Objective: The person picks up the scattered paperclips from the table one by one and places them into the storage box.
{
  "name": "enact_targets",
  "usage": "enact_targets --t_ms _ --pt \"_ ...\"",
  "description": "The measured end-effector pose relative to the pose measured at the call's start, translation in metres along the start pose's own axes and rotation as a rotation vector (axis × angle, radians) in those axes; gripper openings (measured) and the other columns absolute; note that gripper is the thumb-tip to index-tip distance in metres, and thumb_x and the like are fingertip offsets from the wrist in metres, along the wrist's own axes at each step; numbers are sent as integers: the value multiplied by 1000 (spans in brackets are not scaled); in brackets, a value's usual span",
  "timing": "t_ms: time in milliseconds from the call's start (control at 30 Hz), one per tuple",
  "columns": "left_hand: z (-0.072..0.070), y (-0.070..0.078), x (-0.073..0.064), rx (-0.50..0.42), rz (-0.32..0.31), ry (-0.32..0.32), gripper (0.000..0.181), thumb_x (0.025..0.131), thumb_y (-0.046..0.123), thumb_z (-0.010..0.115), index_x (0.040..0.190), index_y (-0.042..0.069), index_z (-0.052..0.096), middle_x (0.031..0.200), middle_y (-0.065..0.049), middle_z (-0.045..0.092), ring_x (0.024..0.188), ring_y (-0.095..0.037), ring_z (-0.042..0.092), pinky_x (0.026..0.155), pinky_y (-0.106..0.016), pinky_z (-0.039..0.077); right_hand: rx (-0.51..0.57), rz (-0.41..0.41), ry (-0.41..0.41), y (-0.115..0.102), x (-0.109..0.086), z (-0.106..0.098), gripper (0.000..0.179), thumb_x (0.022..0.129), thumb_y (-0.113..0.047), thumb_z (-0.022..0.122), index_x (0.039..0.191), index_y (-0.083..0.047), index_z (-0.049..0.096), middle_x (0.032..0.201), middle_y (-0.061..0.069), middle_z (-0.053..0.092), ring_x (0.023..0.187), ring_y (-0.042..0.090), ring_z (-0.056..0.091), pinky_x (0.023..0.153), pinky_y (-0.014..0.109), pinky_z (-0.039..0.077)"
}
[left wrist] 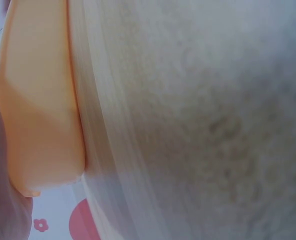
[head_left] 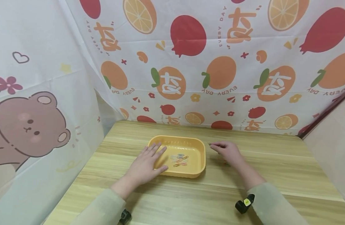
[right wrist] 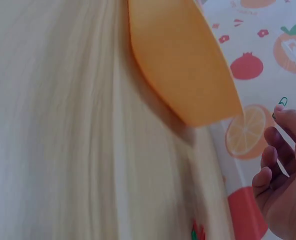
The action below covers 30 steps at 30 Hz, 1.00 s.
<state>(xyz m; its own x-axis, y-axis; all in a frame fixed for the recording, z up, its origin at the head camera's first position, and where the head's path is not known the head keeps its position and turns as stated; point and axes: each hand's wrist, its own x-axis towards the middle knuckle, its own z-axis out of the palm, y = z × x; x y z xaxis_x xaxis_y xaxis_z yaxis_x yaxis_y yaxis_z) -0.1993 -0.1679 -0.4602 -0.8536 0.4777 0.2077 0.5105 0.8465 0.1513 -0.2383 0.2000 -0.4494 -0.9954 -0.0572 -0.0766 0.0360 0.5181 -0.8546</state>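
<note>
A yellow tray (head_left: pixel 204 156) holds several coloured paper clips (head_left: pixel 180 160) on its floor. My left hand (head_left: pixel 145 162) rests over the tray's left side with fingers spread, the thumb lying at the near rim. Just beyond the tray's right rim, my right hand (head_left: pixel 227 152) pinches a green paper clip (right wrist: pixel 283 102) between thumb and forefinger. The right wrist view shows that clip sticking up from the fingertips, with the other fingers loosely bent. In the left wrist view the tray's outer wall (left wrist: pixel 40 100) fills the left side, and only a blurred edge of the hand shows.
More red and green clips (right wrist: pixel 198 231) lie on the wooden table (head_left: pixel 172 200) below my right hand, partly hidden by it in the head view. A fruit-print cloth (head_left: pixel 189 78) hangs behind the table, and a bear-print cloth (head_left: pixel 26 125) hangs at the left.
</note>
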Motion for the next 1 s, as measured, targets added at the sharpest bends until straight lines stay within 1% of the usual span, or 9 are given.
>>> enact_targets --t_ms 100,200,333,433,500,600,767,867,1000 --pt "1 -1 0 10 0 -2 80 93 68 49 157 24 31 162 -8 26 149 -32 22 120 -54 18 50 -14 5 -9 3 7 37 91 -43 70 115 -15 76 117 5 70 102 24 63 89 46 54" --pt "1 -1 0 11 -3 -5 81 93 71 45 157 24 31 163 -7 25 149 -31 22 121 -53 16 93 -29 8 -17 6 14 35 90 -40 72 112 -14 77 112 4 72 96 21 62 87 46 54" --pt "-1 0 -1 -2 -6 -7 80 93 68 49 157 24 31 163 -7 25 149 -31 22 121 -52 15 113 -30 4 -28 8 24 29 90 -36 73 110 -15 78 108 2 73 92 19 61 85 46 55" --pt "0 0 -1 0 -1 2 79 93 65 53 157 23 32 162 -8 26 149 -32 23 121 -53 17 100 -44 2 -37 8 33 23 90 -31 74 106 -15 78 106 1 73 94 19 61 84 40 54" --pt "-1 0 -1 -4 -1 8 79 92 63 55 156 23 33 162 -8 27 148 -32 24 121 -53 17 59 -75 -5 -43 9 39 21 90 -30 74 105 -15 79 104 0 73 93 19 61 82 35 53" --pt "0 0 -1 -3 -6 15 79 92 62 57 156 22 34 162 -8 27 148 -32 24 121 -53 17 -6 -129 -23 -50 10 49 19 90 -29 74 103 -15 79 98 -2 71 89 18 59 75 30 50" --pt "0 0 -1 -12 -5 17 79 92 62 57 156 22 35 162 -9 28 148 -32 24 120 -54 19 -108 -207 -73 -59 13 64 17 91 -28 74 103 -18 80 89 -5 66 82 16 55 67 30 49" --pt "-1 1 -1 -18 -6 5 78 92 62 56 156 22 34 162 -8 28 148 -31 24 120 -54 19 -181 -244 -104 -64 15 72 16 91 -29 73 103 -20 80 87 -9 65 79 15 54 66 29 48" --pt "-2 1 0 -10 -7 -1 78 92 62 56 156 23 34 162 -8 28 148 -31 24 120 -53 19 -281 -304 -149 -69 19 82 16 92 -28 73 102 -19 80 85 -11 65 77 13 54 67 30 49"
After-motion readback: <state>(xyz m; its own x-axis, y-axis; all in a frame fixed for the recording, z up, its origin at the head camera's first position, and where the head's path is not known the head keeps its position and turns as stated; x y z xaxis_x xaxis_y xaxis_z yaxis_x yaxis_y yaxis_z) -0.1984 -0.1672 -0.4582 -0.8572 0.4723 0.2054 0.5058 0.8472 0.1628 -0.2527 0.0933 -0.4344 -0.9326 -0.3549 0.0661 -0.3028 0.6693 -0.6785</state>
